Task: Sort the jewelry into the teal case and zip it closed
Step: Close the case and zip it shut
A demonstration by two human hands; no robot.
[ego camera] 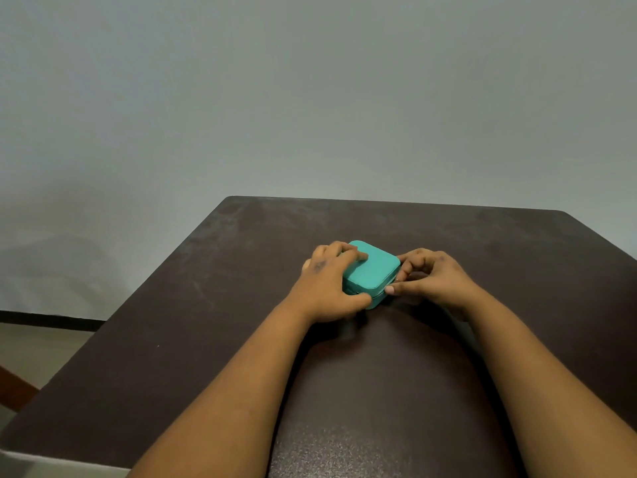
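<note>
Both hands grip: left hand (325, 282) clamps the case (372, 270); right hand (427, 277) pinches its zipper at 3 o'clock, which could snag if yanked.

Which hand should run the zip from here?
Right hand: its fingertips already pinch at the seam on the teal case, probably the zip pull. Left hand grips the case, steadying it.

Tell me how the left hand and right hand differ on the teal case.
The left hand lies over the teal case, fingers on the lid, thumb on the near side. The right hand stays beside the case, its fingers pinching at the zipper seam on the right edge. Both touch the case.
</note>
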